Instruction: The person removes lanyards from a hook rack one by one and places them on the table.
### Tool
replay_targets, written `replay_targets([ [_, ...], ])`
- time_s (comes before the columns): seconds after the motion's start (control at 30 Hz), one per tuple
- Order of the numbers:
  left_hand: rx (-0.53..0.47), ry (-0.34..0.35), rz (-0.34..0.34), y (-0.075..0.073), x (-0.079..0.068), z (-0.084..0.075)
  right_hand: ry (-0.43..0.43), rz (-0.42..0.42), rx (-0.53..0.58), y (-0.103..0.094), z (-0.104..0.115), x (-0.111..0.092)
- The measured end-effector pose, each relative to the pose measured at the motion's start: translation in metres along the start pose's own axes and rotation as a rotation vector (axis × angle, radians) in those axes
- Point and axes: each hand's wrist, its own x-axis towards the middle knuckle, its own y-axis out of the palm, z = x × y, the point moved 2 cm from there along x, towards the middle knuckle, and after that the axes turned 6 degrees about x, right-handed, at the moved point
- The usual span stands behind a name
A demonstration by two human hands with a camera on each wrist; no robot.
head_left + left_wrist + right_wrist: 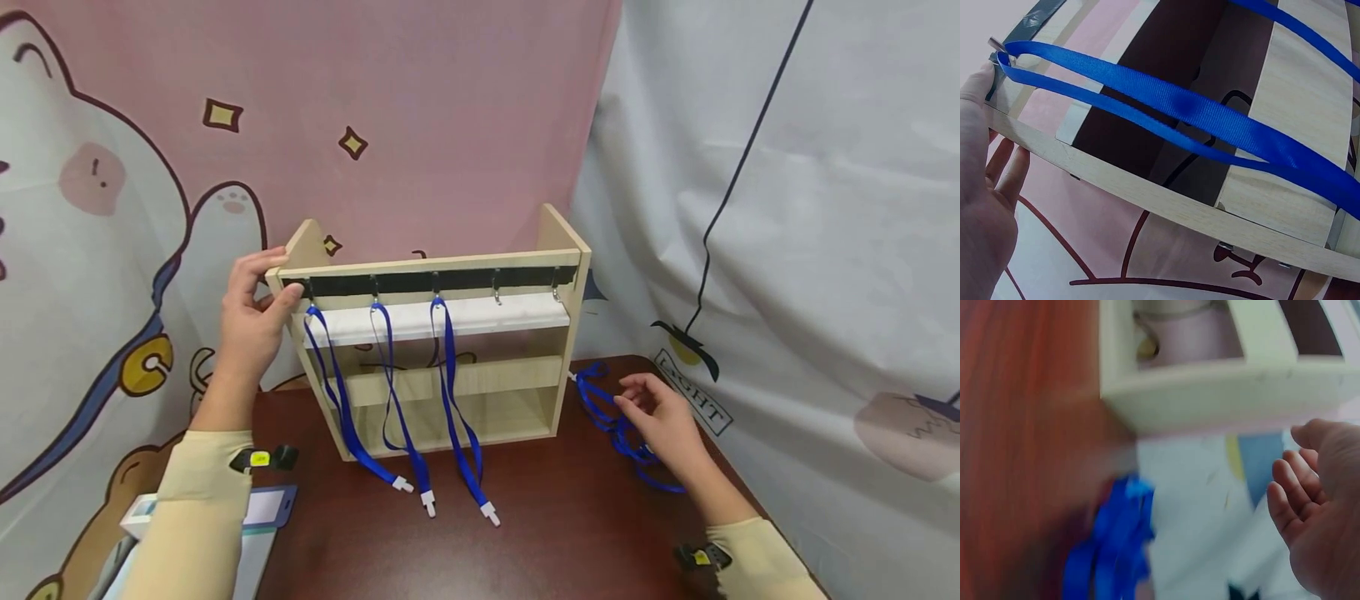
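A small wooden shelf [457,379] stands on the table, with a black strip [408,283] of metal hooks along its upper front. From the three left hooks hang blue lanyards [452,392] with white clips; the two right hooks [497,292] carry nothing. My left hand [255,304] grips the shelf's upper left corner, thumb in front near the first hook and fingers behind the side panel. To the right of the shelf lies a heap of blue lanyards [596,400]. Close beside it hovers my right hand [660,417], its fingers loosely bent and holding nothing; the right wrist view is blurred.
At the table's front left lie a blue-framed card holder [281,507] and a white box [137,515], partly behind my left sleeve. Printed cloth [450,125] hangs behind the table, and a pale curtain [825,250] borders the right edge.
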Motion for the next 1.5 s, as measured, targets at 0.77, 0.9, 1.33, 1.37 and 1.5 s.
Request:
replay_targets([
  [0.77, 0.020, 0.009, -0.004, -0.002, 0.001, 0.002, -0.221, 0.044, 0.278, 0.137, 0.146, 0.036],
  [0.9, 0.027, 0.011, -0.007, -0.001, 0.002, 0.003, -0.191, 0.049, 0.318, 0.154, 0.157, 0.039],
  [1.33, 0.018, 0.012, -0.017, -0.002, 0.001, 0.001, -0.131, -0.027, 0.353, 0.191, 0.183, 0.045],
  [1.37, 0.016, 0.012, -0.017, -0.002, 0.001, 0.001, -0.132, -0.038, 0.359, 0.193, 0.185, 0.045],
  [1.5, -0.001, 0.012, -0.012, -0.001, 0.001, 0.000, -0.144, -0.099, 0.364, 0.199, 0.190, 0.044],
])
